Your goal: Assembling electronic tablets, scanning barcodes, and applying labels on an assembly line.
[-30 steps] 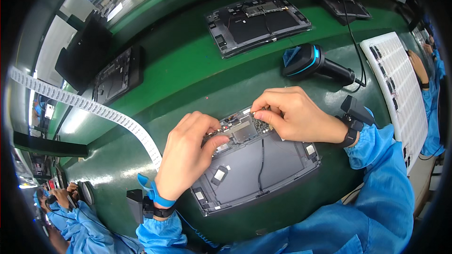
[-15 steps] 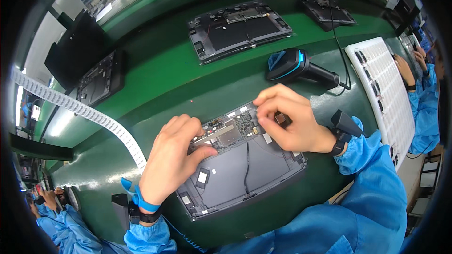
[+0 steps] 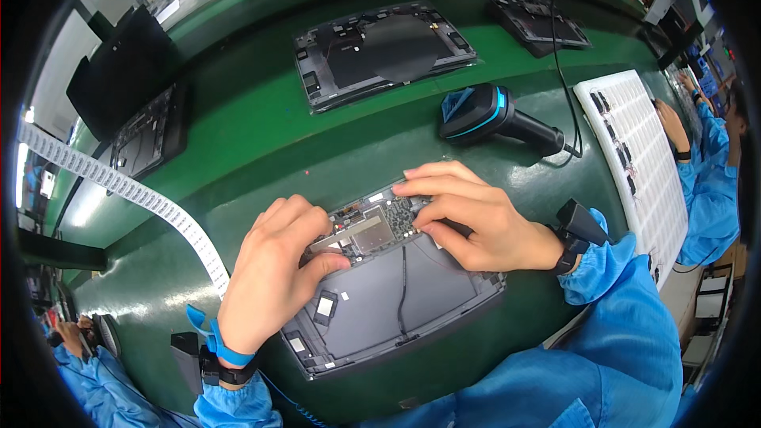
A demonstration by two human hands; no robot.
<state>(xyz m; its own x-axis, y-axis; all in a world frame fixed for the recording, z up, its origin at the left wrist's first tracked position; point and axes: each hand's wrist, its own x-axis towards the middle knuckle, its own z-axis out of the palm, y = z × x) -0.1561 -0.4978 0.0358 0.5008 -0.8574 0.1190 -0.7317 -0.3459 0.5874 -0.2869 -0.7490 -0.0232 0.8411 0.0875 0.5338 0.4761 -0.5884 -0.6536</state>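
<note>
Opened tablet (image 3: 396, 301) is lying nearest, back up on the green desk (image 3: 261, 150). Left hand (image 3: 273, 269) is curling over its upper-left edge, pinning it; right hand (image 3: 468, 218) is pressing flat fingertips on the circuit board (image 3: 372, 226) (probably seating a part; grip unclear). White strip (image 3: 127, 190) is trailing left. Beyond, one blue-black scanner (image 3: 495, 115) is resting within reach. Farther off, three more opened tablets are waiting.

Matt grey plastic tablet shell (image 3: 396, 309), glossy green table (image 3: 261, 143).
</note>
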